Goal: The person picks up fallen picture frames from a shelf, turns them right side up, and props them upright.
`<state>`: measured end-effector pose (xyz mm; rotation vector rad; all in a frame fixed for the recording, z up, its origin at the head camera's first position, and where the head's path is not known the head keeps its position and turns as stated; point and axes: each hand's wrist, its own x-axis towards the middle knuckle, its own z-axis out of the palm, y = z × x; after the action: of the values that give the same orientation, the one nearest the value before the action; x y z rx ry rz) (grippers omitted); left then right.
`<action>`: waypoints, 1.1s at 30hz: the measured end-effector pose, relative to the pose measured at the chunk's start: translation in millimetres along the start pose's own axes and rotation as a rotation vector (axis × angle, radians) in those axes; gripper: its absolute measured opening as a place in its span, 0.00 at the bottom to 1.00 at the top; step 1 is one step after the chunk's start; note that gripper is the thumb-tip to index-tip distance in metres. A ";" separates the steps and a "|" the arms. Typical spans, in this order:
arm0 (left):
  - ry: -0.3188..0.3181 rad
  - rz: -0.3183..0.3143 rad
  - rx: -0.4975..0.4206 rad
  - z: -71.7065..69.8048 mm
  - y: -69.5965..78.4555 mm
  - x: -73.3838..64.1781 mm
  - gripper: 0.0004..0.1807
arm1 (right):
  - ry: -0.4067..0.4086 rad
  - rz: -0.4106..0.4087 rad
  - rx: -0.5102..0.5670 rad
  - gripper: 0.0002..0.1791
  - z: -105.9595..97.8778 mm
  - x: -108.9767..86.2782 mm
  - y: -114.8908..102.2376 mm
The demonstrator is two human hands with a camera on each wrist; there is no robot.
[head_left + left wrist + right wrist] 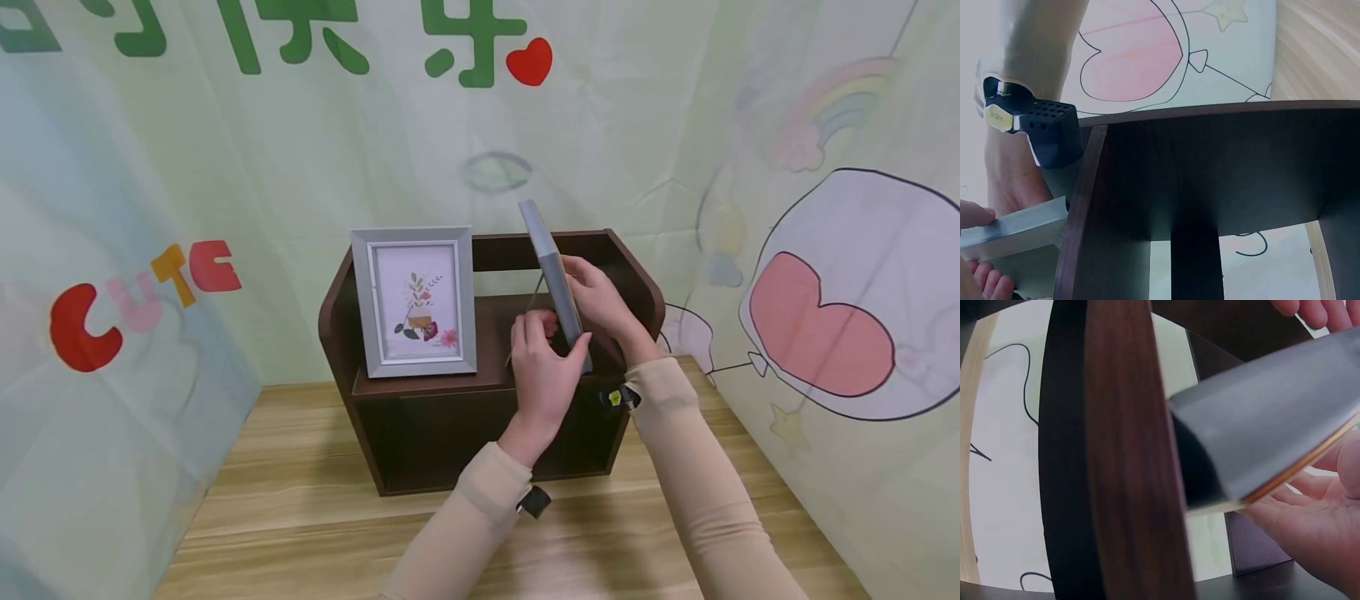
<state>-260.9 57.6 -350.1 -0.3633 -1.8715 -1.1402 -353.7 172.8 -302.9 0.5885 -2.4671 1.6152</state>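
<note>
Over the right half of the shelf's top board, a grey picture frame point(557, 279) is turned almost edge-on, leaning slightly. My left hand point(546, 367) grips its near edge, thumb in front and fingers curled on the left side, beside a thin support leg point(536, 292). From the right, my right hand point(600, 296) rests relaxed fingers against the frame's other face. In the left wrist view the frame's edge point(1016, 228) lies between the two hands. The right wrist view shows its grey side point(1272, 419) close up.
A second grey picture frame point(418, 367) with a floral print stands on the left of the dark brown shelf point(427, 385). The shelf has raised side walls and sits on a wooden table point(300, 475). Printed cloth point(615, 125) hangs around the back and sides.
</note>
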 end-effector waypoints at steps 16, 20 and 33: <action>0.038 -0.074 -0.057 -10.5 -9.0 3.5 0.20 | 0.003 0.007 0.055 0.27 4.6 0.9 1.7; 0.062 -0.093 -0.079 -15.1 -12.6 6.1 0.18 | 0.013 0.032 0.062 0.27 4.0 1.3 2.9; 0.001 -0.144 -0.111 -34.0 -28.1 14.9 0.17 | 0.104 0.089 0.027 0.25 3.7 -3.2 2.0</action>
<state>-268.8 11.7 -347.8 -0.2931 -1.8619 -1.3445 -351.2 170.9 -307.1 0.3922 -2.4324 1.6683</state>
